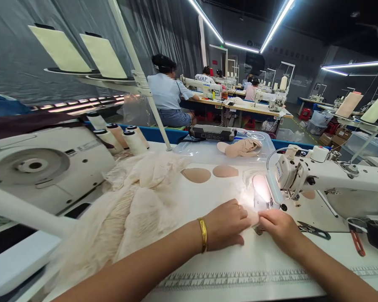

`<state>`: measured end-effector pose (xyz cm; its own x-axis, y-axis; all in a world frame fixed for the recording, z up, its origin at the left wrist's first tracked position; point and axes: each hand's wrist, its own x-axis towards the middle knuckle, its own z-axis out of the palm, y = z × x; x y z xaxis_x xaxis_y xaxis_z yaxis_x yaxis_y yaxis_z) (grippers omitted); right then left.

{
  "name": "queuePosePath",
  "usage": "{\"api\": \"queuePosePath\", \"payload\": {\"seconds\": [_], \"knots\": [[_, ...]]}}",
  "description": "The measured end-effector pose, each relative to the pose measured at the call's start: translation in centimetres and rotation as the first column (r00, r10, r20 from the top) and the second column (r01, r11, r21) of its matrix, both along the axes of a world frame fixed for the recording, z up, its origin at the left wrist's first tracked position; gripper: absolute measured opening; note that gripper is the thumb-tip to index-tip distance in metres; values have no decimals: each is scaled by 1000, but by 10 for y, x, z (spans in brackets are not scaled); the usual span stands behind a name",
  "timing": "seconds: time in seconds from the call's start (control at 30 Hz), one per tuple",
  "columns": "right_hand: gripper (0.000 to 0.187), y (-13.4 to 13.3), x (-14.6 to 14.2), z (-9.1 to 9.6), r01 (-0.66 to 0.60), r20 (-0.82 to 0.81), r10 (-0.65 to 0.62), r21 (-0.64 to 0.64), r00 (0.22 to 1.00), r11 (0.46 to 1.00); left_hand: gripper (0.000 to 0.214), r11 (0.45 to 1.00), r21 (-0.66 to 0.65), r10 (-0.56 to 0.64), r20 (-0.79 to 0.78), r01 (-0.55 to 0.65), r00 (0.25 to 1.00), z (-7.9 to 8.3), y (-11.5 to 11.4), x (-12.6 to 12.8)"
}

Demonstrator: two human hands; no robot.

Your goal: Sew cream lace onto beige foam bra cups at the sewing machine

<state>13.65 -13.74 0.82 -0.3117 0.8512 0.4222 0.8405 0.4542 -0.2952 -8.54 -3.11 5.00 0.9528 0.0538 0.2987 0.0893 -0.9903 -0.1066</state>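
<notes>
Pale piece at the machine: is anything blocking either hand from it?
Nothing visible: the left hand and right hand are both at the pale piece. The snips lie to the right of the right hand, not in between.

Pale fabric piece point(253, 217), one: partly covered by the fingers of the left hand point(225, 226) and right hand point(279, 228), its upper outline lost in lamp glare. Sewing machine point(340, 178), cut off by the right edge; second machine point(82, 180), cut off by the left; measuring strip point(239, 279), partly hidden beneath the right forearm point(330, 264). Wall lettering point(282, 51), mostly too dim and small to read.
</notes>
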Motion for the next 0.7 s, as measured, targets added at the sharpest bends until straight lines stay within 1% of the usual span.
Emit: {"api": "queuePosePath", "payload": {"seconds": [0.03,0.07,0.1,0.17,0.23,0.3,0.37,0.43,0.5,0.7], "knots": [[30,4,8,-2,-45,32,46,-36,998,998,23,999,-13,-42,-14,42,999,-4,-1,7],[31,6,16,-3,-81,60,85,-64,995,995,20,997,-24,-70,-13,70,997,-6,-1,14],[32,8,23,-3,-102,83,110,-89,990,991,16,997,-23,-74,-8,73,997,-9,-1,22],[35,8,34,-4,-110,108,121,-105,987,988,14,1000,-4,-8,-28,8,1000,-15,-1,36],[38,6,41,-5,-94,121,99,-46,988,995,16,997,1,81,-47,-81,996,-24,-1,46],[41,2,44,-7,-69,145,63,38,987,997,21,992,-13,124,6,-124,992,-34,-2,49],[43,-3,46,-6,-55,187,43,59,981,997,23,994,-27,106,94,-104,990,-42,-4,47],[43,-6,47,-3,-68,214,61,25,975,997,23,997,-14,73,137,-71,988,-46,-5,45],[41,-7,48,1,-87,209,86,-4,974,996,22,998,3,60,141,-61,988,-47,-5,44],[35,-6,50,9,-93,154,102,-64,983,994,19,994,5,110,131,-111,985,-49,-7,50]]}}
